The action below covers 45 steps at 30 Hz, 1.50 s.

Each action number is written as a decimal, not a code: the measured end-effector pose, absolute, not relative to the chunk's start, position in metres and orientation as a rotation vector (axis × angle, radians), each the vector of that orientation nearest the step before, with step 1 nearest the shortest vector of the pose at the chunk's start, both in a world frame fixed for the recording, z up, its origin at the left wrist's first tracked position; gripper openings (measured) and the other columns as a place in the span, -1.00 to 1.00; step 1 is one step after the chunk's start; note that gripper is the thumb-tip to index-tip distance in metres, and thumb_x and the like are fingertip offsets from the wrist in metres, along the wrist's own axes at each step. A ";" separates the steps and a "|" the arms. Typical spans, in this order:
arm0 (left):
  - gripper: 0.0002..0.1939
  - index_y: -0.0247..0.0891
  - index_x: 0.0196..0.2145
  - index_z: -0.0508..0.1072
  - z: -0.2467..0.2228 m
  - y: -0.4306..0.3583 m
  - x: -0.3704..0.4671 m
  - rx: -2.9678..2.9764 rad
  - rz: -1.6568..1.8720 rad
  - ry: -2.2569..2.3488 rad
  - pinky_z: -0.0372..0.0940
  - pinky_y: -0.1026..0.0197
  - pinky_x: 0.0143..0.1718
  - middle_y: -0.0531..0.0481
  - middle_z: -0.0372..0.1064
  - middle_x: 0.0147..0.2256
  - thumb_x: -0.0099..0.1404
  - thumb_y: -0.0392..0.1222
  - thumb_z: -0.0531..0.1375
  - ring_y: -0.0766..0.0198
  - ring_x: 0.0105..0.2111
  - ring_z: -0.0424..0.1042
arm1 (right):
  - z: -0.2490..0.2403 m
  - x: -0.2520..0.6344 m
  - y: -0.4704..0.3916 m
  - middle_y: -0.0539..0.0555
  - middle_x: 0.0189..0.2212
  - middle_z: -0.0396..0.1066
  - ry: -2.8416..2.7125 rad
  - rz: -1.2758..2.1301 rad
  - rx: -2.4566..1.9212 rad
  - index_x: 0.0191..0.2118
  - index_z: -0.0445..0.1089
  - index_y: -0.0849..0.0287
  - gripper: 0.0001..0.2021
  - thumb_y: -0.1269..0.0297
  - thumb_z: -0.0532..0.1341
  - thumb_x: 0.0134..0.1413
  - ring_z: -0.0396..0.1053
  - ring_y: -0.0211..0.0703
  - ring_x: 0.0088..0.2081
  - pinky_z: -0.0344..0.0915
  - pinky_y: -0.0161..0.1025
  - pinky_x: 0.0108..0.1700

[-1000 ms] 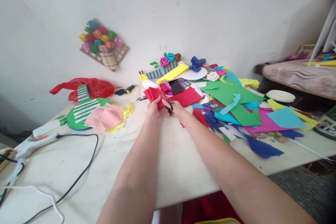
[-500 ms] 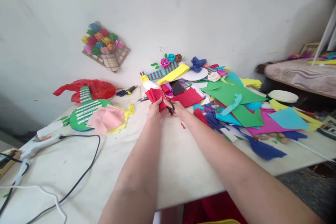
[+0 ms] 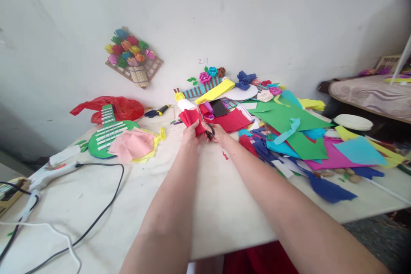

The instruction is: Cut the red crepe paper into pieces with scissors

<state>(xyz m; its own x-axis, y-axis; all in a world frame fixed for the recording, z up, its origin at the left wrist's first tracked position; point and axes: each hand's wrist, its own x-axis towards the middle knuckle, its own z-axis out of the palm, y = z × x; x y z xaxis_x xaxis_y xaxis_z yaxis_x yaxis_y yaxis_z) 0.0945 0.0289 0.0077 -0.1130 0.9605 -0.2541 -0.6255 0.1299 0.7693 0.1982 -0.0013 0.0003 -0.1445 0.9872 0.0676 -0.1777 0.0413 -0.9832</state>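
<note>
Folded red paper (image 3: 189, 118) is pinched in my left hand (image 3: 192, 132), near the middle of the table. Close beside it, my right hand (image 3: 218, 133) is closed on black-handled scissors (image 3: 209, 131), whose blades point up and away along the red paper. How far the blades are open cannot be made out. Another piece of red paper (image 3: 233, 120) lies just beyond my right hand. Small red scraps (image 3: 225, 155) are on the white table cover below my right wrist.
Coloured papers (image 3: 282, 115) are heaped on the right beside a white plate (image 3: 353, 122). On the left are a green guitar shape (image 3: 113, 136), pink paper (image 3: 131, 144), a glue gun (image 3: 54, 177) with cables, and pliers (image 3: 157, 111).
The whole view has shifted slightly, so objects appear a little further right. Both hands keep their hold on the red paper and the scissors, with little visible movement.
</note>
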 end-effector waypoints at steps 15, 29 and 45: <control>-0.92 -0.38 -0.44 0.39 0.006 0.031 0.095 0.496 1.459 0.877 0.37 0.23 -0.53 -0.05 0.41 -0.54 0.05 -0.39 0.24 0.28 -0.61 0.40 | 0.003 0.196 -0.006 -0.14 -0.78 0.16 -1.145 1.330 -0.925 -0.56 0.27 0.23 -0.64 0.06 0.37 -0.27 0.08 -0.44 -0.78 -0.02 -0.45 -0.76; -0.89 -0.36 -0.41 0.40 0.013 0.023 0.095 0.477 1.441 0.909 0.38 0.21 -0.48 -0.02 0.39 -0.57 0.04 -0.41 0.23 0.24 -0.57 0.43 | 0.003 0.194 -0.002 -0.13 -0.80 0.15 -1.150 1.307 -0.984 -0.60 0.24 0.21 -0.62 0.05 0.37 -0.27 0.05 -0.46 -0.80 -0.04 -0.46 -0.78; -0.87 -0.37 -0.38 0.41 0.014 0.021 0.095 0.464 1.457 0.902 0.39 0.21 -0.48 -0.03 0.40 -0.56 0.04 -0.40 0.24 0.26 -0.60 0.41 | -0.001 0.193 0.001 -0.12 -0.79 0.15 -1.165 1.267 -0.933 -0.63 0.24 0.21 -0.66 0.12 0.37 -0.23 0.03 -0.45 -0.77 -0.04 -0.42 -0.76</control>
<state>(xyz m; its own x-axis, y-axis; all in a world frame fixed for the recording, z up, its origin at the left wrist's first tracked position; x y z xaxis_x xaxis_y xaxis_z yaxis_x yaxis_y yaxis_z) 0.0953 0.0213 0.0136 -0.1210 0.9633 -0.2396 -0.6440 0.1075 0.7575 0.1931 0.0006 -0.0010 -0.0648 0.9899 0.1261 -0.2082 0.1102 -0.9719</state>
